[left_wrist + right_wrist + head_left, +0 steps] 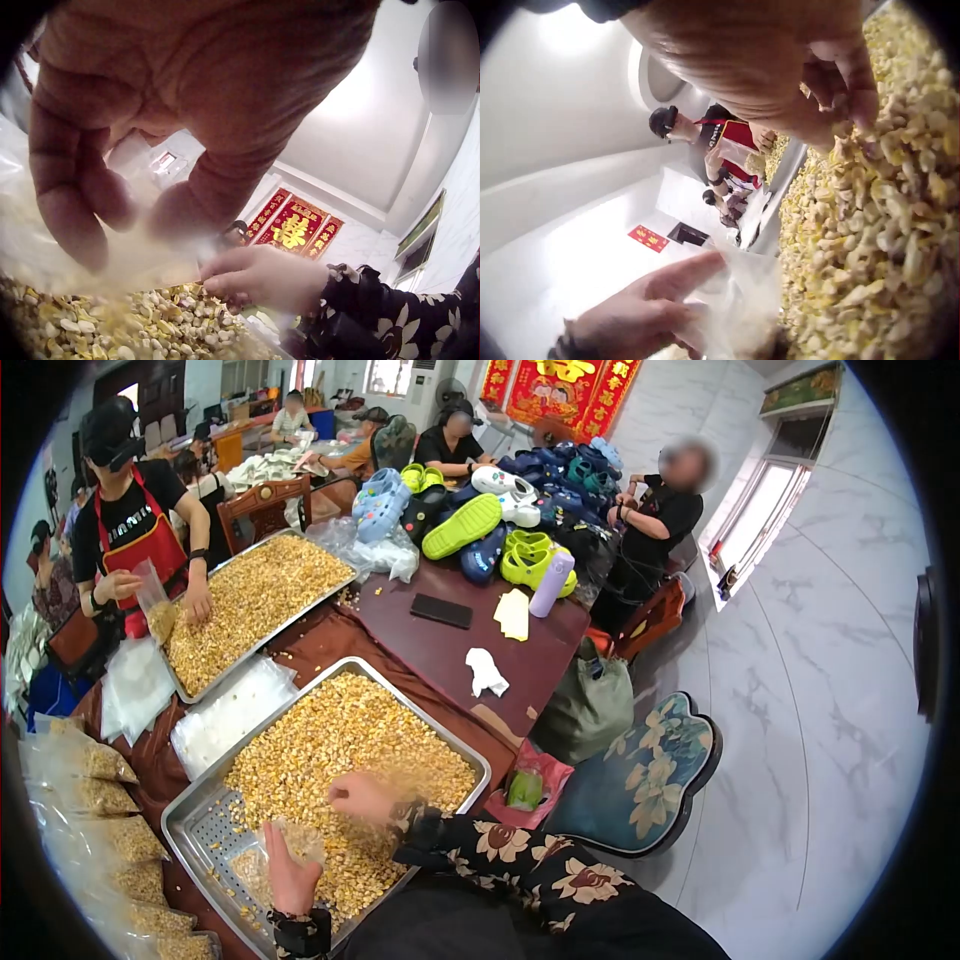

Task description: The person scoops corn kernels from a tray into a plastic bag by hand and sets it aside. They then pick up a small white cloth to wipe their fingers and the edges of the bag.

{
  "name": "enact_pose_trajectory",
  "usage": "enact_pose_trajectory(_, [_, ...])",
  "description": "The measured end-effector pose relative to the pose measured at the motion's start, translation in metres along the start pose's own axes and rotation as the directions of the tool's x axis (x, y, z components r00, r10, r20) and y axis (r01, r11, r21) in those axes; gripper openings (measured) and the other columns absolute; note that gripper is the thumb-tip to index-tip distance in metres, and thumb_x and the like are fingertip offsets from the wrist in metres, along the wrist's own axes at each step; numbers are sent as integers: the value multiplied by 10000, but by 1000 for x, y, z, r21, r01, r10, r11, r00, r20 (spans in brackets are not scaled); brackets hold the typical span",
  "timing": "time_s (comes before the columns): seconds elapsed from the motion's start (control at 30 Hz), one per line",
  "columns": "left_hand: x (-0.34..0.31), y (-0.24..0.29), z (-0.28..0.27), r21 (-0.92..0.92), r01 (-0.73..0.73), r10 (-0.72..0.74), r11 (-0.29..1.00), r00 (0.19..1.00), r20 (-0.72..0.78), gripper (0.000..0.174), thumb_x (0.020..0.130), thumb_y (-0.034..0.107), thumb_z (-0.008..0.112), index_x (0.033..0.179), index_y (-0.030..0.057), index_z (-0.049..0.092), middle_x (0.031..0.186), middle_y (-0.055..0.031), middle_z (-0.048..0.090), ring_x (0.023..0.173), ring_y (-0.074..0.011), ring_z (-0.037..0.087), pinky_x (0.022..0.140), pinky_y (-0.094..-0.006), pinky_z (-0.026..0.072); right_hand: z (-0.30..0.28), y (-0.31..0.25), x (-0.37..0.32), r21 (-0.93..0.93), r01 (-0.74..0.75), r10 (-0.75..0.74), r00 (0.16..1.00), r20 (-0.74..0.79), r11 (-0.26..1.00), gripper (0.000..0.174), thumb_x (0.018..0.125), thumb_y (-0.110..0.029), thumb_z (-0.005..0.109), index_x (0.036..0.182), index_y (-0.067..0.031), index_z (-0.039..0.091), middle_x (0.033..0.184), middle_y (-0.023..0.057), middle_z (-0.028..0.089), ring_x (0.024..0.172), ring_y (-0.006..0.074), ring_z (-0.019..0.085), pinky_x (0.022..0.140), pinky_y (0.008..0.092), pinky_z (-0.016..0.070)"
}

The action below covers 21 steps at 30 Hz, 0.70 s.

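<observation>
A large metal tray with a perforated bottom holds a heap of dried corn kernels. Low over its near side, my left hand grips a clear plastic bag between thumb and fingers. Some kernels lie in the bottom of this bag, seen in the head view. My right hand is above the middle of the heap, its fingers curled. In the right wrist view, the fingertips are down at the kernels and pinch a few. The palm side is mostly hidden.
Filled corn bags line the left side. Flat empty bags lie between my tray and a second corn tray, where a person in a red apron works. Beyond are a phone, a purple bottle and piled clogs.
</observation>
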<state>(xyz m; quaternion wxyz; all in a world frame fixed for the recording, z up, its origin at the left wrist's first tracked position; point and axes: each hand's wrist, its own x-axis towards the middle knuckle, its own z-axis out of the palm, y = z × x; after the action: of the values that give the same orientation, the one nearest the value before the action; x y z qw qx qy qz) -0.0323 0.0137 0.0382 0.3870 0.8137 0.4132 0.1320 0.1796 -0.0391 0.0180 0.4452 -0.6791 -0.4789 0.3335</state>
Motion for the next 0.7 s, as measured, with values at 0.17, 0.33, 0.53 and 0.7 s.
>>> enact_pose_trajectory(0.17, [1,-11,5,10,-47,48,999,999,-23,802,642,40,626,1342,-67,248,1432,-256,193,1329,-354,227,1067,-346,249,38,-33,-2,20,157,-157,986,48,987,177,715,-166,579,790,-18,638,762,155,612,741,305,591,658,376,464])
enact_pose_trajectory(0.33, [1,-5,0,-21,-34,35,999,999,15,815,644,62,648,1336,-78,242,1426,-267,191,1330,-363,217,1076,-355,232,43,-47,-7,-130,255,-214,939,270,958,271,762,-208,598,963,-28,618,937,147,586,900,301,548,808,380,425])
enact_pose_trajectory(0.53, [1,-10,6,-32,-13,12,999,999,-43,821,600,27,625,1348,-12,287,1435,-245,206,1350,-319,198,1074,-344,226,-15,-23,-15,-531,144,-96,989,117,835,455,746,-328,629,1098,-49,559,1075,157,545,1004,328,506,868,402,410])
enact_pose_trajectory(0.7, [1,-5,4,-1,-10,10,1000,1000,-13,807,648,61,630,1339,-80,236,1423,-271,196,1334,-361,204,1082,-347,222,-30,7,-31,-709,-19,36,999,9,705,651,647,-323,749,1189,-74,490,1087,189,493,1031,356,482,860,442,409])
